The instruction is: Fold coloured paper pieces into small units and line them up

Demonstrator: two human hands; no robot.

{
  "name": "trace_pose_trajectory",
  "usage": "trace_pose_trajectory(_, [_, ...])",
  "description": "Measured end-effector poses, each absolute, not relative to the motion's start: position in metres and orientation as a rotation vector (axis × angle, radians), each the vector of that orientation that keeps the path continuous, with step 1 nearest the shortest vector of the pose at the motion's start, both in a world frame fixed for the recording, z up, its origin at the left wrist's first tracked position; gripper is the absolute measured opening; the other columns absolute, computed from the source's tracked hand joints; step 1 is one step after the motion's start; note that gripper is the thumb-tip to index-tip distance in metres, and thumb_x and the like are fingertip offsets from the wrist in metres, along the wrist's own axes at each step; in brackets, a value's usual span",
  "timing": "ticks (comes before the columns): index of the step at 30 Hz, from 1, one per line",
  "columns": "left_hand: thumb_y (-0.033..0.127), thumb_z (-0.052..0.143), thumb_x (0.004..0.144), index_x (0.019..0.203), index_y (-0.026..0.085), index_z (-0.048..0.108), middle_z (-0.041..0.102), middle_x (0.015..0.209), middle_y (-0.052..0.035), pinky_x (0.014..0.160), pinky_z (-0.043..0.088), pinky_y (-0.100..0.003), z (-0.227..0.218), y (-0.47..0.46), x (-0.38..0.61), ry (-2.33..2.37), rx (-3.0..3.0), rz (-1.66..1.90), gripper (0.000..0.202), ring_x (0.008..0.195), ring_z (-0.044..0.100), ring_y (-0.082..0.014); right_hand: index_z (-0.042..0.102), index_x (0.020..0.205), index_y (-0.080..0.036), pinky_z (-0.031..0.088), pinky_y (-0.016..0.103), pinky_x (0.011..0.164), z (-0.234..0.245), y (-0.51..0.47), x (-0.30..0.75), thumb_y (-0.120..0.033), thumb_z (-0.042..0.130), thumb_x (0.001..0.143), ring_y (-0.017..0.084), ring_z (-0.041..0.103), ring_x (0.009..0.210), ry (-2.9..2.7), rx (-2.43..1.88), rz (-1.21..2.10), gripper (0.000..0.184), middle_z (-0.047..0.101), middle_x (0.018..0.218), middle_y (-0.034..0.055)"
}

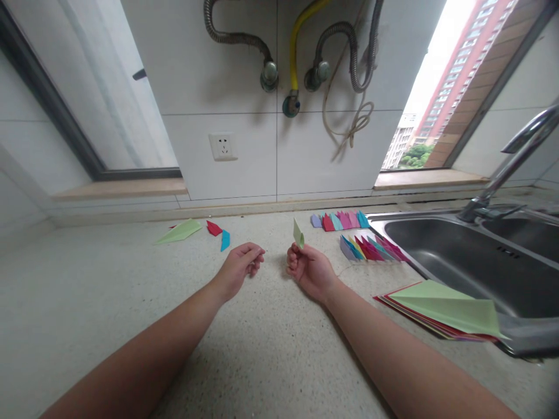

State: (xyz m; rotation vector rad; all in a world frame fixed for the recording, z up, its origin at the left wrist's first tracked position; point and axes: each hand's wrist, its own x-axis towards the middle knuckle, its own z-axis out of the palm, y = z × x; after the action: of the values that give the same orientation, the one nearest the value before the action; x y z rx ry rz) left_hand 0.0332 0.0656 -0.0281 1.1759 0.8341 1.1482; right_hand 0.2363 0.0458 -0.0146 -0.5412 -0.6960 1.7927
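Observation:
My right hand (309, 269) rests on the speckled countertop (244, 349) and pinches a small folded light-green paper piece (299, 234), which stands upright above the fingers. My left hand (239, 269) lies a short way to its left, fingers curled loosely together with the thumb against them; nothing shows between them. The two hands do not touch.
Two rows of small folded coloured paper pieces (339, 220) (371, 248) lie right of my right hand. A stack of coloured sheets topped by a green folded one (445, 307) overhangs the steel sink (463, 256). A green folded sheet (180, 231), red piece (213, 228) and blue piece (225, 240) lie at left.

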Motion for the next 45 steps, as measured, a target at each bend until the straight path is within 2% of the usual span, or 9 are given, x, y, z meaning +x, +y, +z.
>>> trace_pose_trajectory(8, [0.036,0.070,0.081,0.104,0.016,0.058,0.065,0.081,-0.0043,0.046,0.037,-0.019,-0.026,0.063,0.035,0.788,1.242,1.135,0.032,0.059,0.054,-0.0094,0.051,0.077,-0.021,0.033,0.022,0.042,-0.025,0.046,0.225,-0.040,0.061,0.083,0.009,0.042,0.045,-1.041,-0.920,1.285,0.022,0.051,0.061,-0.0050])
trace_pose_trajectory(12, [0.040,0.067,0.084,0.098,0.017,0.054,0.066,0.080,-0.0054,0.046,0.038,-0.019,-0.026,0.064,0.035,0.789,1.195,1.146,0.030,0.058,0.055,-0.0103,0.051,0.080,-0.021,0.035,0.024,0.042,-0.028,0.049,0.225,-0.044,0.055,0.087,0.010,0.045,0.043,-1.129,-1.002,1.101,0.024,0.052,0.062,-0.0047])
trace_pose_trajectory(17, [0.044,0.062,0.086,0.095,0.016,0.053,0.070,0.089,-0.0114,0.050,0.044,-0.022,-0.026,0.066,0.035,0.768,1.171,1.131,0.031,0.063,0.058,-0.0124,0.051,0.084,-0.021,0.038,0.025,0.044,-0.030,0.050,0.225,-0.046,0.052,0.090,0.011,0.048,0.046,-1.207,-1.001,0.999,0.025,0.057,0.068,-0.0026])
trace_pose_trajectory(21, [0.045,0.064,0.085,0.092,0.015,0.057,0.067,0.092,-0.0100,0.051,0.045,-0.021,-0.027,0.067,0.035,0.767,1.145,1.187,0.031,0.065,0.057,-0.0114,0.053,0.088,-0.021,0.042,0.026,0.051,-0.030,0.045,0.224,-0.045,0.050,0.092,0.011,0.052,0.052,-1.352,-0.994,0.929,0.024,0.062,0.077,0.0001])
trace_pose_trajectory(27, [0.043,0.069,0.080,0.093,0.017,0.060,0.065,0.092,-0.0054,0.051,0.043,-0.019,-0.026,0.068,0.035,0.768,1.014,1.222,0.031,0.068,0.057,-0.0110,0.055,0.093,-0.021,0.043,0.026,0.055,-0.027,0.037,0.222,-0.043,0.051,0.092,0.012,0.053,0.057,-1.477,-0.968,0.946,0.022,0.064,0.082,0.0014])
trace_pose_trajectory(31, [0.039,0.066,0.082,0.095,0.018,0.061,0.064,0.090,-0.0039,0.051,0.041,-0.020,-0.024,0.069,0.033,0.736,0.948,1.213,0.026,0.069,0.056,-0.0111,0.057,0.098,-0.023,0.044,0.025,0.055,-0.027,0.036,0.221,-0.044,0.049,0.093,0.012,0.053,0.061,-1.438,-0.936,1.012,0.024,0.064,0.085,0.0019])
trace_pose_trajectory(36, [0.035,0.063,0.081,0.090,0.019,0.061,0.060,0.078,-0.0002,0.051,0.040,-0.021,-0.019,0.069,0.030,0.688,0.845,1.195,0.019,0.068,0.056,-0.0114,0.058,0.094,-0.023,0.041,0.025,0.054,-0.028,0.037,0.221,-0.045,0.047,0.093,0.013,0.051,0.060,-1.436,-0.974,1.023,0.025,0.063,0.082,0.0010])
trace_pose_trajectory(45, [0.029,0.061,0.077,0.094,0.020,0.058,0.059,0.083,-0.0010,0.053,0.041,-0.023,-0.012,0.067,0.025,0.560,0.686,1.157,0.020,0.069,0.059,-0.0127,0.059,0.091,-0.023,0.040,0.025,0.059,-0.027,0.034,0.221,-0.040,0.047,0.094,0.013,0.050,0.063,-1.575,-1.025,1.025,0.021,0.062,0.079,-0.0001])
